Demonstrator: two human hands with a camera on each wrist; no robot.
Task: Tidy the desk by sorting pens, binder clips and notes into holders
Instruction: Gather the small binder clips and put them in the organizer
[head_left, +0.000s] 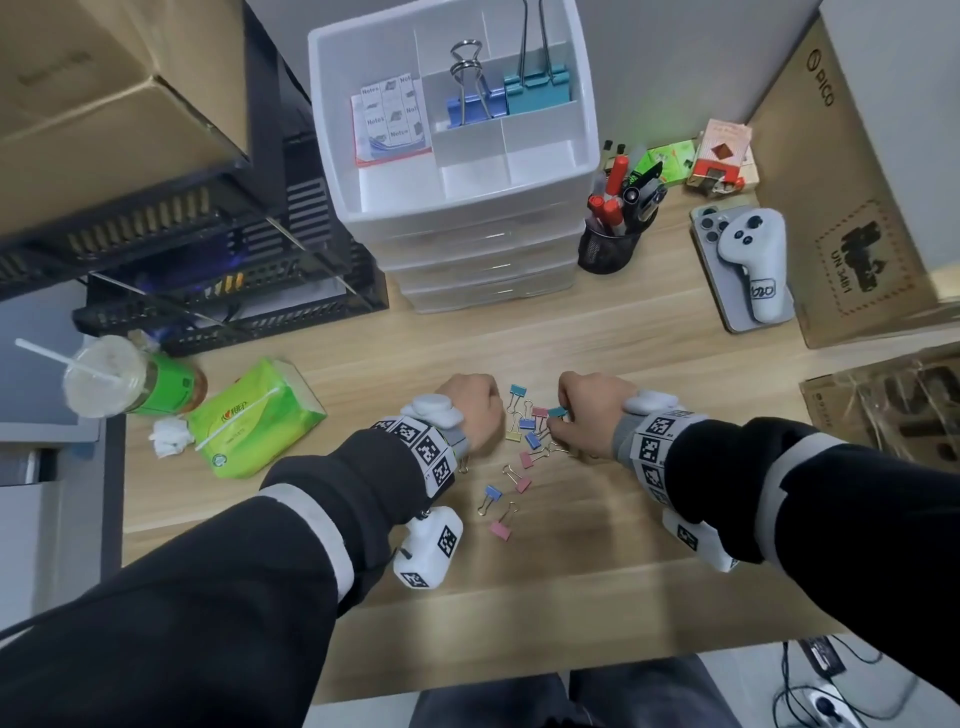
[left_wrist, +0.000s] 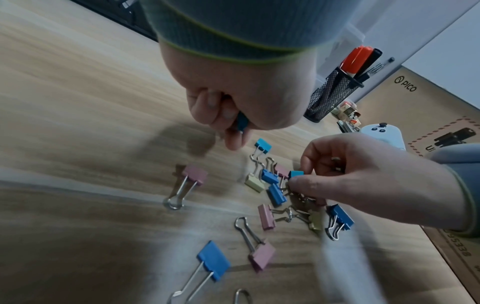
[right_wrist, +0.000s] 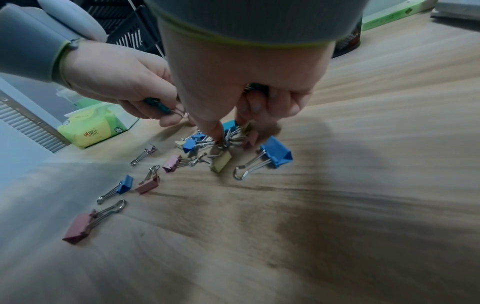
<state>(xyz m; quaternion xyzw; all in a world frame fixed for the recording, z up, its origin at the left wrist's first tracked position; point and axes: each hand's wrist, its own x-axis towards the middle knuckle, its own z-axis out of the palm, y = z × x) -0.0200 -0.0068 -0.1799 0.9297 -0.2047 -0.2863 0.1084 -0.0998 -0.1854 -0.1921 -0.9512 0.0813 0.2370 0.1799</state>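
Observation:
Several small binder clips (head_left: 522, 457) in pink, blue and yellow lie scattered on the wooden desk (head_left: 623, 343) between my hands. My left hand (head_left: 485, 410) is curled and grips a teal binder clip (left_wrist: 241, 122) in its fingers, just left of the pile. My right hand (head_left: 558, 423) pinches another teal clip (left_wrist: 296, 173) at the pile's right edge, and metal clip handles (right_wrist: 254, 86) show inside its curled palm. At the back a white drawer organizer (head_left: 540, 156) holds notes (head_left: 389, 119) and large blue and teal clips (head_left: 537, 91). Pens stand in a black mesh cup (head_left: 608, 249).
A green tissue pack (head_left: 254, 415) and a lidded drink cup (head_left: 109, 379) stand to the left. A phone with a white controller (head_left: 748, 260) lies at the right, next to cardboard boxes (head_left: 841, 208). Black mesh racks (head_left: 208, 291) fill the back left.

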